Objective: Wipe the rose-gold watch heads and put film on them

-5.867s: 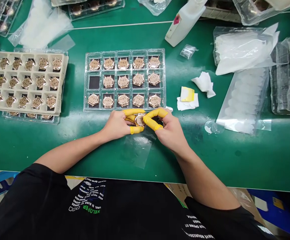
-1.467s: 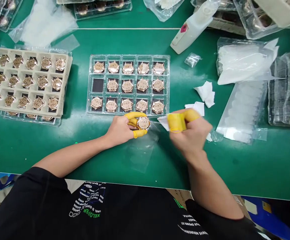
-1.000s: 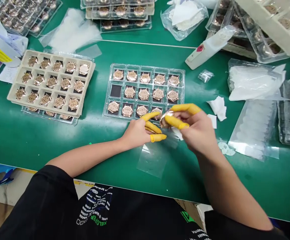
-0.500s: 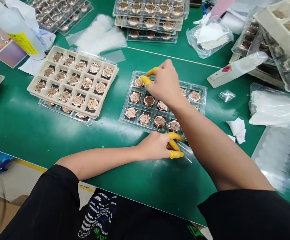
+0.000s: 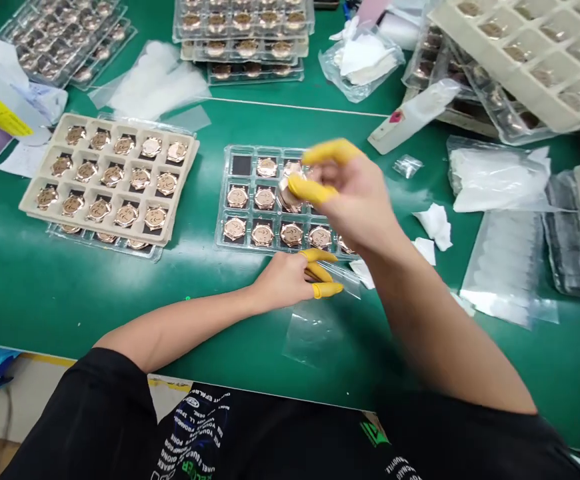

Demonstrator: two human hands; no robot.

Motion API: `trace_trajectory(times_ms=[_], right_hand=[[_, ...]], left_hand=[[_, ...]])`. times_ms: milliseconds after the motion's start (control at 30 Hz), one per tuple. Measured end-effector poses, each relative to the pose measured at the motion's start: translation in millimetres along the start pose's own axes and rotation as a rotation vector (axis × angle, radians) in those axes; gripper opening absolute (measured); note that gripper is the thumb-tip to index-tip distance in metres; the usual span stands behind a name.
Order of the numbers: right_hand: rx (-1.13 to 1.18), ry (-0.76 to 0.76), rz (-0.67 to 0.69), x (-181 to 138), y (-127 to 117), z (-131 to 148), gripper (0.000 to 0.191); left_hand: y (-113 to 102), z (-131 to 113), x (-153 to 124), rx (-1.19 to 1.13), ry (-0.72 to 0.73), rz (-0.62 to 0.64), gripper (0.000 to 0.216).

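One watch case (image 5: pixel 289 189), in right grip (image 5: pixel 315 175)

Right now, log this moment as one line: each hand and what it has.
left hand: beside clear film | right hand: pinching watch case | location: over clear tray

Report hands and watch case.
Right hand pinching round rose-gold watch case over clear plastic tray. Left hand at tray's front edge, on clear plastic film. Right forearm covers tray's right side.
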State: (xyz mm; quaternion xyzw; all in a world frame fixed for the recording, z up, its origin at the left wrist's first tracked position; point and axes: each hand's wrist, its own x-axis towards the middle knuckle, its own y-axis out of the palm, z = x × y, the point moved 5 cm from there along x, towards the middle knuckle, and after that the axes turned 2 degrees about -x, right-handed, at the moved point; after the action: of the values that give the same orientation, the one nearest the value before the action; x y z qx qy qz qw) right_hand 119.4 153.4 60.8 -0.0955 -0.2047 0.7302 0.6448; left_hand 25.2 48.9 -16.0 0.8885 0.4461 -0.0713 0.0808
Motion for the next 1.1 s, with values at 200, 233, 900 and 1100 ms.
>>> trace_trajectory(times_ms=[200, 233, 900, 1100], right_hand=[[0.391, 0.546, 0.126, -122.6, -34.7, -36.2, 0.071], [0.424, 0.589, 0.115, -127.9, -32.7, -40.9, 0.074], [-0.490, -0.246, -0.233, -170.7, -82.8, -44.0, 0.015], [-0.538, -0.437, -0.323, -147.9, -74.9, 4.4, 0.023]], left_hand=[[-1.4, 3.0, 0.8, -0.147, -0.014, -0.005, 0.075], [-1.6, 3.5, 0.5, -0.132, -0.015, -0.003, 0.074], [-7.7, -0.8, 1.2, -0.031, -0.006, -0.153, 0.058], [-6.1, 1.4, 0.9, -0.020, -0.018, -0.140, 0.058]])
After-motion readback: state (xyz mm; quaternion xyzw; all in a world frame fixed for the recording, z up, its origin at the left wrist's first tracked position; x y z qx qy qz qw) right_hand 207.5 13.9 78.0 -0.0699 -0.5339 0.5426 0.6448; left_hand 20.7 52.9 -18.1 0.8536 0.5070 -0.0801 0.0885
